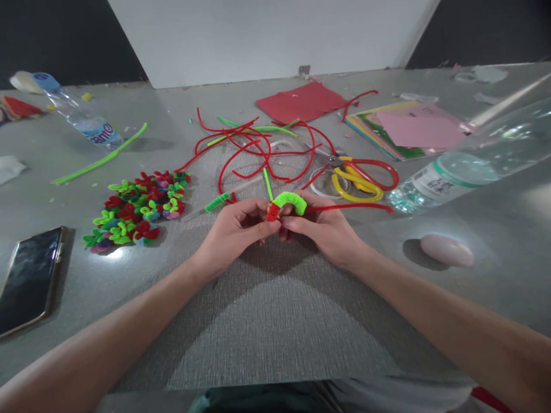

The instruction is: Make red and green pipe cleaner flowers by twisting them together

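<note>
Both hands meet at the middle of the grey table, pinching a curved piece of fuzzy wire, bright green along its arc and red at its left end. My left hand grips the red end between thumb and fingers. On the other side, my right hand holds the piece from below, its thumb near the red part. A long red fuzzy wire runs out rightward from the right hand. A green stem points up behind the left fingertips. Just beyond the left hand lies a coiled green piece.
Loose red fuzzy wires and scissors lie beyond the hands. Small red and green flowers, a phone and a bottle are left. Rightward are a large bottle, a pinkish oval object and coloured paper.
</note>
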`<state>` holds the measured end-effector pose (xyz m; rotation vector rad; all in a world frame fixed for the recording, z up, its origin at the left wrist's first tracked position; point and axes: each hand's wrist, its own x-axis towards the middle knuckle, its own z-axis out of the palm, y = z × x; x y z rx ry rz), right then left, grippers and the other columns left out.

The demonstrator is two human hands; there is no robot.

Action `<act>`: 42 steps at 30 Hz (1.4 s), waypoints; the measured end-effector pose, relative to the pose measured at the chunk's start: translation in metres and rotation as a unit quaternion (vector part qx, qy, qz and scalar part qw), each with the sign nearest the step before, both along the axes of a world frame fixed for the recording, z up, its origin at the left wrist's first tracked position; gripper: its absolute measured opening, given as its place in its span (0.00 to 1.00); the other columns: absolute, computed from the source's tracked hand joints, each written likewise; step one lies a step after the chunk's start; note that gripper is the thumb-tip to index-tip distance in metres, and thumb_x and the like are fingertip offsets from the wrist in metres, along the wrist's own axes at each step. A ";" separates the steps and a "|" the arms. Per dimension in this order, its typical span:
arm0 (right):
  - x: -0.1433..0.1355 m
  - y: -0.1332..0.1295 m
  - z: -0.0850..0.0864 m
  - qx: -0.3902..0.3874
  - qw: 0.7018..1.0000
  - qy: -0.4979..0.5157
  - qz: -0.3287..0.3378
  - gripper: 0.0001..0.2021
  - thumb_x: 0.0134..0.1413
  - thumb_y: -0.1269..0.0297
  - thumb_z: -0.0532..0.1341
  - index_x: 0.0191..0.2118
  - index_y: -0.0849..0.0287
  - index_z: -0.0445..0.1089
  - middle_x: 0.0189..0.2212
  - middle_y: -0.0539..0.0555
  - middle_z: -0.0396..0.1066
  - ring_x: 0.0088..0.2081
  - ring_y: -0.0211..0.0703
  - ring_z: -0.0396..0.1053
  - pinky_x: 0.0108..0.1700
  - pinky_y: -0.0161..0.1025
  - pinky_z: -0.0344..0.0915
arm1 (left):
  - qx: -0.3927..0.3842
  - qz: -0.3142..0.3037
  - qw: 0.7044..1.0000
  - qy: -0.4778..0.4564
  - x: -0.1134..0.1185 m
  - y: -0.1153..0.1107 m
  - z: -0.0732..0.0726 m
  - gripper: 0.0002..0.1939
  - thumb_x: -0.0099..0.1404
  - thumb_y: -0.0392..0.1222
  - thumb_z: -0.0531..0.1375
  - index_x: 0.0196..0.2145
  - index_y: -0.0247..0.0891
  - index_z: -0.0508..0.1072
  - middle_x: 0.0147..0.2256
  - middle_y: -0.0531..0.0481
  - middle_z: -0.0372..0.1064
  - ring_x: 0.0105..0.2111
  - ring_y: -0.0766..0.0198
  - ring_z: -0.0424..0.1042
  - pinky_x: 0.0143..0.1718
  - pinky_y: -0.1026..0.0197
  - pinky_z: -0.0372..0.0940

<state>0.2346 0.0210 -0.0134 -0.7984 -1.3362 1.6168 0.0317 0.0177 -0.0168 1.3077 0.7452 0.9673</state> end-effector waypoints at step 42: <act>0.001 -0.002 0.001 0.061 0.997 -0.053 -0.020 0.09 0.60 0.59 0.72 0.39 0.57 0.75 0.31 0.48 0.74 0.31 0.36 0.69 0.33 0.34 0.66 | 0.015 -0.029 0.997 0.074 -0.003 -0.002 0.005 0.18 0.75 0.51 0.63 0.31 0.36 0.74 0.26 0.54 0.64 0.27 0.68 0.61 0.29 0.63 0.55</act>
